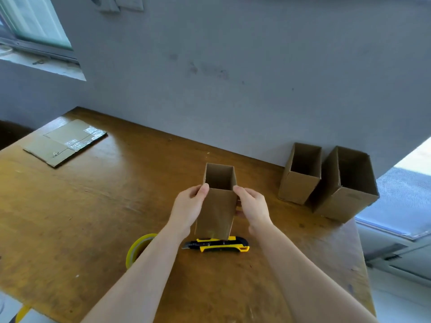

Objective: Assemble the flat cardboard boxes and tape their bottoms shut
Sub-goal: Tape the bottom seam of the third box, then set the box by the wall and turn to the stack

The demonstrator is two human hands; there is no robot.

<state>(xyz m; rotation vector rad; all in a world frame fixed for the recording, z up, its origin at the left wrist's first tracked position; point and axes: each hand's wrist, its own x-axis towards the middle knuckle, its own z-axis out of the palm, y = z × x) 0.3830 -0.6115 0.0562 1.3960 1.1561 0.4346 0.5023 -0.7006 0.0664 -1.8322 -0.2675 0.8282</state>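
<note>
While the left hand (189,206) and right hand (253,206) clasp the box (218,210) by its side walls, fingers curled round it, it's upright with the open end up, mid surface (93,217). Yellow utility knife (217,246) sits just beside its near edge, tape roll (137,249) a bit left. Two assembled boxes (300,178) far right, flat cardboard (65,142) far left.

Both hands, left hand (189,206) and right hand (252,206), grip an upright open cardboard box (218,210) above the utility knife (217,246).
</note>
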